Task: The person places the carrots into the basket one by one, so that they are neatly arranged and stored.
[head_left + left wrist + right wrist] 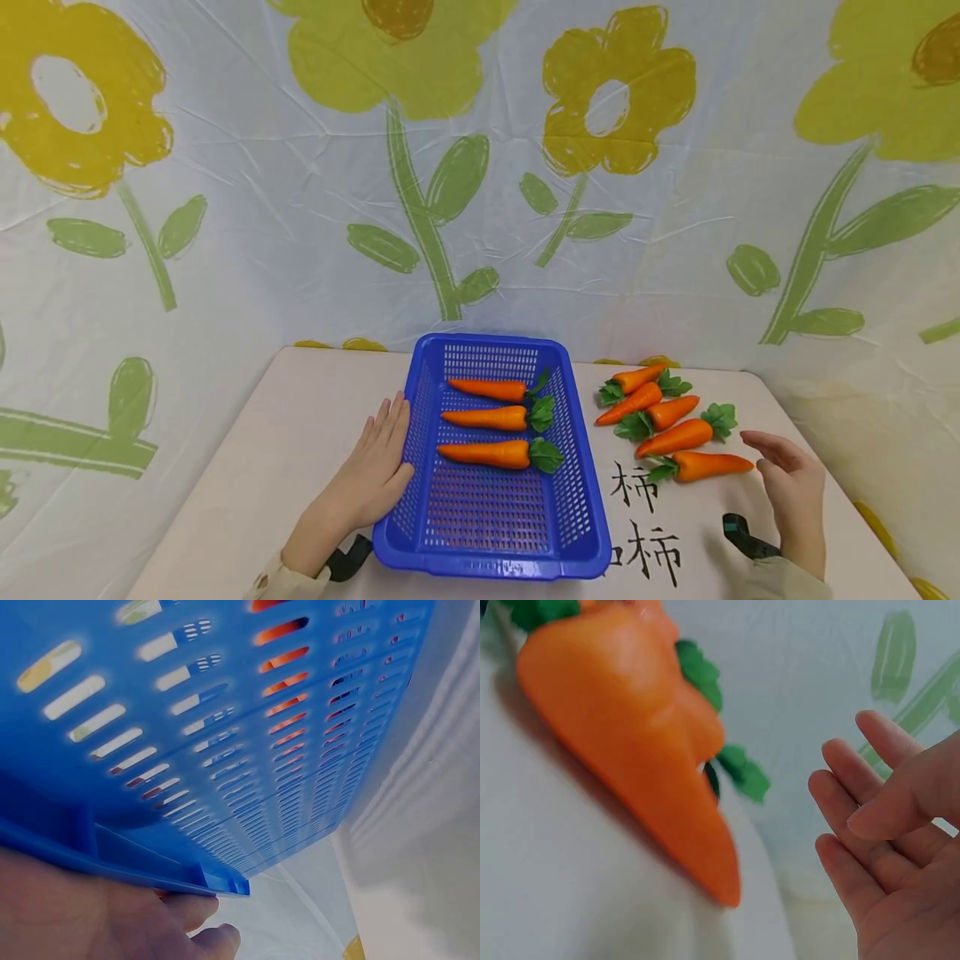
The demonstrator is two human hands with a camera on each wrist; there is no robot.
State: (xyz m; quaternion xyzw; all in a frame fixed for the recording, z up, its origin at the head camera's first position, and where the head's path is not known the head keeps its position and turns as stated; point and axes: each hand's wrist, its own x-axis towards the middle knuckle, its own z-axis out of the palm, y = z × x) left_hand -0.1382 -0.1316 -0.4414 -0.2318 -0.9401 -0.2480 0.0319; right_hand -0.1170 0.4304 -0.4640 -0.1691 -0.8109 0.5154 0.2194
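Observation:
A blue plastic basket (491,564) with slotted sides holds three orange carrots with green leafy tops, among them the nearest carrot (483,454). My left hand (378,467) rests against the basket's left rim, fingers extended; the left wrist view shows the fingers (199,911) at that rim. To the basket's right, several more carrots lie close together on the table. My right hand (793,479) is just right of the tip of the front carrot (712,467). In the right wrist view, its loosely bent fingers (847,870) are apart from that carrot and hold nothing.
The pale table (300,425) carries black written characters (652,554) between the basket and my right hand. A cloth backdrop (315,183) printed with yellow flowers hangs around the table's back and sides. Black wrist straps show on both arms.

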